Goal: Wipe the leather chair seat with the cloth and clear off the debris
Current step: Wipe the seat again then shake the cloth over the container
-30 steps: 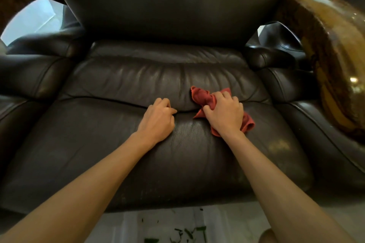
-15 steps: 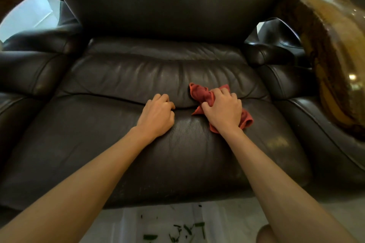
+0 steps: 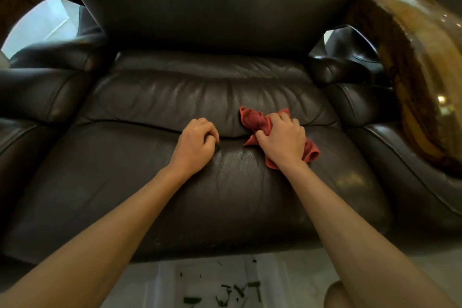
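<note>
A dark brown leather chair seat (image 3: 140, 182) fills the view. My right hand (image 3: 281, 141) grips a bunched red cloth (image 3: 252, 119) and presses it onto the seam right of centre. To its left my left hand (image 3: 196, 144) rests on the same seam, its fingers curled and pinching a small dark bit of debris (image 3: 218, 147) at the fingertips. Part of the cloth is hidden under my right hand.
Padded armrests flank the seat, left (image 3: 42, 92) and right (image 3: 360, 97). A glossy wooden piece (image 3: 422, 77) juts in at the right. On the pale floor (image 3: 155, 285) below the seat's front edge lie several green scraps (image 3: 237, 291).
Both hands stay on the seam. My left fingers have curled tighter and drawn slightly back. The right hand has bunched the cloth a little more.
</note>
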The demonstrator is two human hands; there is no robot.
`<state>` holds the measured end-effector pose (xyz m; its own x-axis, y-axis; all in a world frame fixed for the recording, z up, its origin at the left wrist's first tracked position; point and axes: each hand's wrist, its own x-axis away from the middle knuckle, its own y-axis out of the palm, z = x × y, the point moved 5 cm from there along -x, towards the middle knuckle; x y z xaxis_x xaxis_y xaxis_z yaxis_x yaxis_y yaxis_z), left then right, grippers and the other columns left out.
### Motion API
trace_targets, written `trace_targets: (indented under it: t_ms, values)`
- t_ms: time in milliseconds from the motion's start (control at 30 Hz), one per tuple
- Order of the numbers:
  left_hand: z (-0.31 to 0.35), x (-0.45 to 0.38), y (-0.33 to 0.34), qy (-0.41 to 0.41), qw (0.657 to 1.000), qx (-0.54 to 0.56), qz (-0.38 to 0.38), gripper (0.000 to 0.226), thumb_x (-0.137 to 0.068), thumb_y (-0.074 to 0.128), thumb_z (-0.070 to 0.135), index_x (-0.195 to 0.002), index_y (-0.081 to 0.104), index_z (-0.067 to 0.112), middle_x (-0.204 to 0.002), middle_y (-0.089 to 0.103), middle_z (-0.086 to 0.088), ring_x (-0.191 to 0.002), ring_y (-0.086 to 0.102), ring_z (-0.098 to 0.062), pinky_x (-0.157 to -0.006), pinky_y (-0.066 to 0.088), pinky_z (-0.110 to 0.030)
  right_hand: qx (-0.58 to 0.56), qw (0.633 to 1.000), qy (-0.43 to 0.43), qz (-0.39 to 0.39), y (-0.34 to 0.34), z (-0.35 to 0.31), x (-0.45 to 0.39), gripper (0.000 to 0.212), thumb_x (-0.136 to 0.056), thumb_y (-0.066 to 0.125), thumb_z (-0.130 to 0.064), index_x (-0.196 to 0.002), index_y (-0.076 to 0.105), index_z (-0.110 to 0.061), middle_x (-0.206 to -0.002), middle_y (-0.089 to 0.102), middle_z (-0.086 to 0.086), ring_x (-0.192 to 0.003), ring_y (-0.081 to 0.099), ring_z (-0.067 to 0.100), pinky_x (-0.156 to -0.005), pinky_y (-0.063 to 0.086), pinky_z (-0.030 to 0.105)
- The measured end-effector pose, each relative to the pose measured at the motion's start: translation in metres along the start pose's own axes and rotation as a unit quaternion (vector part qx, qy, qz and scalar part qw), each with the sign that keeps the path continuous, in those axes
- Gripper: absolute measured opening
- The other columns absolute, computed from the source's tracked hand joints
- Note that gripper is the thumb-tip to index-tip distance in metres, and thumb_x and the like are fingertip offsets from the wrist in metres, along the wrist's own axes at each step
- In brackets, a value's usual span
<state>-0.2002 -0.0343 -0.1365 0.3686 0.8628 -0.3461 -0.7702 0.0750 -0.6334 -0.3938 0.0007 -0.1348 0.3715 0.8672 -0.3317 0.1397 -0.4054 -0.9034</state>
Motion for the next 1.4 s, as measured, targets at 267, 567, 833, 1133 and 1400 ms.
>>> trace_targets:
  t_ms: [267,567,833,1133,1400]
  values:
    - [-0.018,-0.002,0.003,-0.084,0.996,0.014,0.008,0.028,-0.083,0.044,0.001,-0.086,0.069,0.014,-0.090,0.066,-0.002,-0.090,0.056,-0.014,-0.085,0.043,-0.028,-0.003,1.000,-0.005,-0.005,-0.001,0.000,0.002,0.037,-0.077,0.057,-0.035,-0.108,0.061,-0.015,-0.109,0.062,0.011,-0.097,0.053,0.035,-0.083,0.042,0.043]
    - [0.003,0.013,-0.005,-0.060,0.990,0.128,-0.023,0.027,-0.077,0.050,-0.002,-0.061,0.067,0.012,-0.066,0.070,-0.001,-0.067,0.065,-0.013,-0.070,0.053,-0.030,0.002,1.000,-0.007,0.003,0.001,0.001,0.000,0.039,-0.076,0.058,-0.037,-0.108,0.061,-0.015,-0.109,0.062,0.011,-0.098,0.053,0.035,-0.083,0.041,0.043]
    - [-0.001,0.033,-0.023,-0.051,0.993,0.042,0.098,0.017,-0.083,0.050,0.001,-0.073,0.059,0.010,-0.069,0.058,0.002,-0.064,0.050,-0.004,-0.062,0.037,-0.014,-0.040,0.997,-0.067,-0.026,0.000,-0.007,0.001,0.038,-0.075,0.061,-0.035,-0.109,0.062,-0.019,-0.109,0.063,0.006,-0.098,0.055,0.032,-0.084,0.042,0.042]
    - [-0.017,0.060,-0.046,-0.118,0.975,0.094,0.163,0.032,-0.094,0.038,0.008,-0.114,0.063,0.012,-0.112,0.063,0.003,-0.103,0.054,-0.002,-0.085,0.034,0.001,-0.173,0.939,-0.229,-0.189,-0.001,-0.066,0.031,0.035,-0.067,0.066,-0.025,-0.102,0.068,-0.025,-0.102,0.072,0.002,-0.096,0.063,0.025,-0.083,0.046,0.032]
    - [-0.023,0.107,-0.051,-0.054,0.983,-0.132,0.115,0.025,-0.090,0.048,0.004,-0.110,0.064,0.004,-0.117,0.065,-0.016,-0.115,0.056,-0.027,-0.101,0.035,-0.031,-0.223,0.876,-0.347,-0.250,-0.051,-0.057,0.109,0.040,-0.060,0.055,-0.031,-0.097,0.069,-0.026,-0.097,0.071,-0.008,-0.093,0.060,0.009,-0.089,0.046,0.028]
